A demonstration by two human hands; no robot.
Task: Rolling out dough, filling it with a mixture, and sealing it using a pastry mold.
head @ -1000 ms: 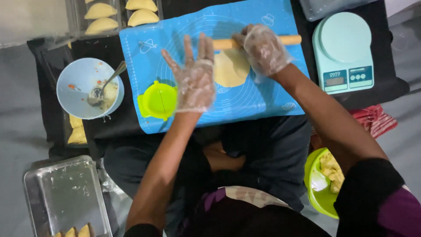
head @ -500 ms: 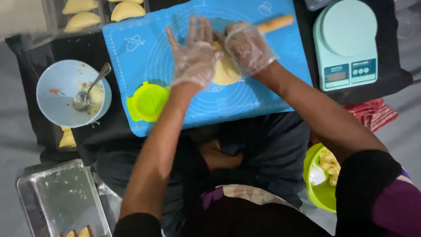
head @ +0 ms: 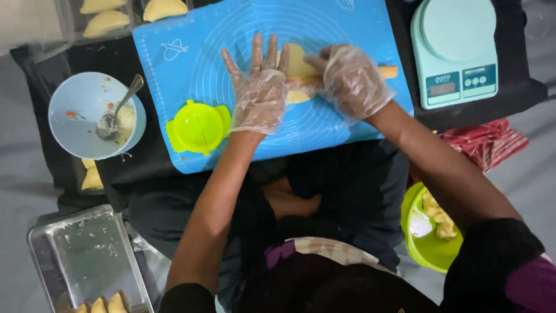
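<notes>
Both my hands wear clear plastic gloves and press on a wooden rolling pin (head: 389, 72) that lies across a flat piece of yellow dough (head: 295, 61) on the blue silicone mat (head: 191, 64). My left hand (head: 259, 90) lies flat with its fingers spread over the pin's left part and the dough. My right hand (head: 351, 81) is curled over the pin's right part; only the pin's right end shows. A lime-green dumpling press (head: 198, 126) lies open on the mat just left of my left wrist.
A pale blue bowl (head: 78, 101) with a spoon (head: 119, 107) and filling remains sits at the left. A mint kitchen scale (head: 457, 49) stands at the right. Folded pastries (head: 124, 14) lie at the top left. A metal tray (head: 87, 258), a green bowl (head: 425, 255) and a red cloth (head: 483, 142) are nearby.
Both hands and the rolling pin have come nearer to me over the dough. My right hand has shifted right along the pin. The camera view has drifted, so everything sits lower and more to the right.
</notes>
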